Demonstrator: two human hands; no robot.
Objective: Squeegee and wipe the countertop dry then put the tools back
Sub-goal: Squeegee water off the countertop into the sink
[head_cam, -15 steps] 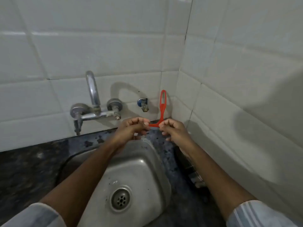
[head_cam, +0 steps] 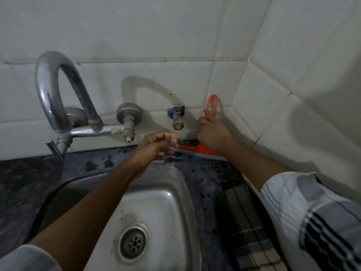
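At centre right, the right hand grips the red squeegee by its handle, blade on the dark worktop. The left hand's grip is narrow, fingertips curled beside the blade's end; whether they touch it is unclear.

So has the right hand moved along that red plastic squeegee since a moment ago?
Yes. The right hand has gone up from the blade end to grip the red plastic squeegee by its handle, now level with the small blue-collared wall tap.
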